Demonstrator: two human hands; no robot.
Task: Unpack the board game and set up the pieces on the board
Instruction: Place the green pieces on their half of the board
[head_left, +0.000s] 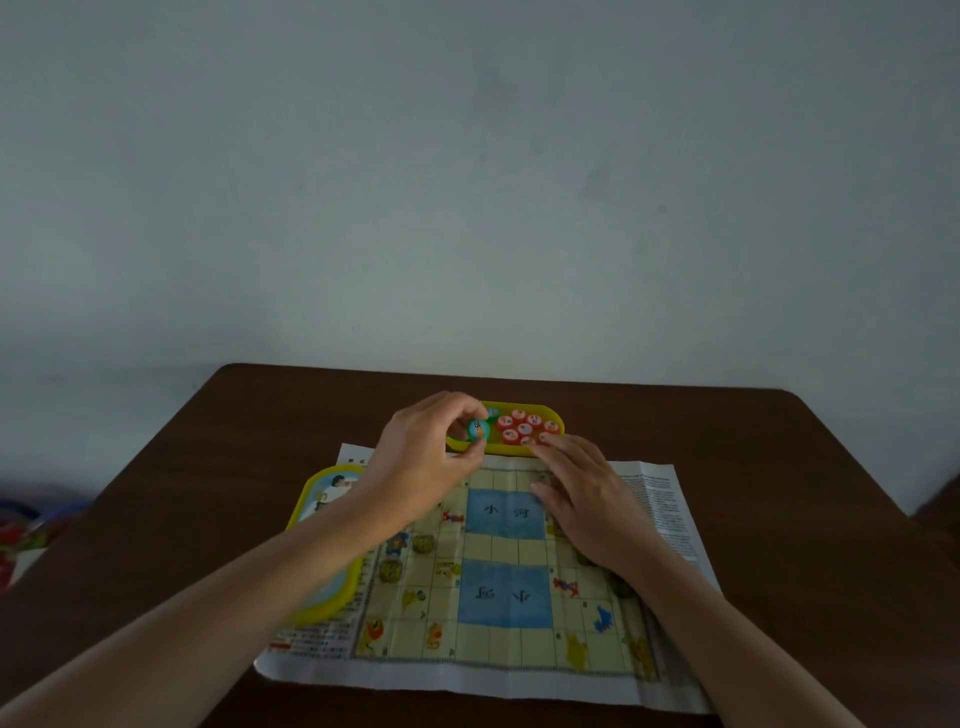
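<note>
pin the paper board (498, 571) with the right hand (587, 499), flat and empty on its far edge. lift the blue piece (479, 430), pinched by the left hand (431, 457) over the left end of the yellow tray (557, 415), straight up; set it centred on its square.

Yellow tray (555, 415) of red discs (523, 429), blue-rimmed disc (479, 430), cream gridded board (519, 551) with blue squares, brown table (779, 467)

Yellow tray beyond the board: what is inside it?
In the yellow tray, red round pieces fill the right half. The left hand, pinching a blue piece, covers most of the left half, so its content cannot be seen.
</note>
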